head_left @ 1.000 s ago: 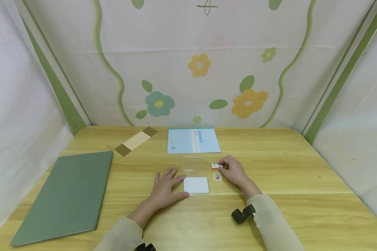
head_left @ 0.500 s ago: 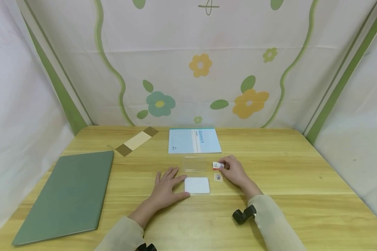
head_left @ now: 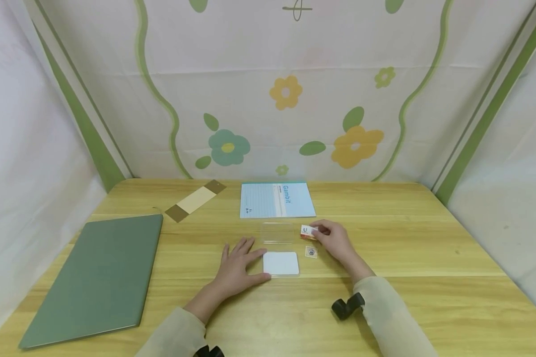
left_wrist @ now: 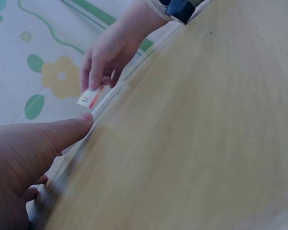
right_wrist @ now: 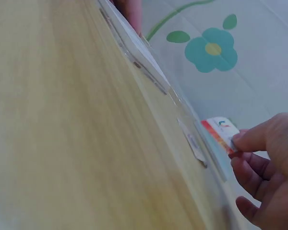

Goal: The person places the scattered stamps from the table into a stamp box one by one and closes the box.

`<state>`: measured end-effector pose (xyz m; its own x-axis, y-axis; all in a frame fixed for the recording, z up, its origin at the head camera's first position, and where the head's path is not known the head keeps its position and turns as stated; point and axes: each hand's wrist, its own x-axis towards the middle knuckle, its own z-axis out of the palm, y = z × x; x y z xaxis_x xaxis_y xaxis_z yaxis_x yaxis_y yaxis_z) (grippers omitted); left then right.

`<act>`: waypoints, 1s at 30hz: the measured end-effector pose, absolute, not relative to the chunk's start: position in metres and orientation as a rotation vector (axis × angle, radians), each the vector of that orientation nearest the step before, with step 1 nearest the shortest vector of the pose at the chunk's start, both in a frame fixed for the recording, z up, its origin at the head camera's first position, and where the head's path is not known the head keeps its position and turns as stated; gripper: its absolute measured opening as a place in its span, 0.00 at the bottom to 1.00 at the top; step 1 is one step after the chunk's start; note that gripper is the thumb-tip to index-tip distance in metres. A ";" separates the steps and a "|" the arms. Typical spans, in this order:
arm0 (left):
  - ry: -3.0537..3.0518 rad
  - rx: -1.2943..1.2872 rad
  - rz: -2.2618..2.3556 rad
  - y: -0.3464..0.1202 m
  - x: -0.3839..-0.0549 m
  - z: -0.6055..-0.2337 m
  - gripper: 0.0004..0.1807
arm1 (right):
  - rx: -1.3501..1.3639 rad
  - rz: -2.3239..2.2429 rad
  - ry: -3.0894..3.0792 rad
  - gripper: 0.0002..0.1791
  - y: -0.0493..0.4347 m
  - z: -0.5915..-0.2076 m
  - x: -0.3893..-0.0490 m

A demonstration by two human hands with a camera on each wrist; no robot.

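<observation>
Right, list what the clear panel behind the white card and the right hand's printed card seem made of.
Clear panel: probably glossy plastic; the tabletop shows through, edges glint. Printed card: likely paper or thin cardstock, judging by its thinness; finish unclear.

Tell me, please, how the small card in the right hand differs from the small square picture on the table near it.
The card is pinched by the right hand, while the square picture lies on the table, untouched. The card is white with a red band along one edge; the square picture has a pale border around a dark design. Both are small, thin and printed.
</observation>
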<state>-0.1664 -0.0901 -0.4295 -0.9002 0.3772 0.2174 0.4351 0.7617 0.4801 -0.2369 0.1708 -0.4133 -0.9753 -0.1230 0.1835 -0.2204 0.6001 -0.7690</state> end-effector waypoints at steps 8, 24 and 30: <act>-2.848 -0.652 -0.818 -0.091 -0.167 -0.431 0.35 | 0.487 1.623 -2.638 0.09 0.146 -0.396 -0.218; -2.854 -0.634 -0.795 -0.089 -0.167 -0.431 0.34 | 0.706 1.549 -2.713 0.06 0.112 -0.416 -0.196; -2.844 -0.633 -0.796 -0.089 -0.169 -0.432 0.34 | 0.749 1.454 -2.715 0.07 0.109 -0.421 -0.195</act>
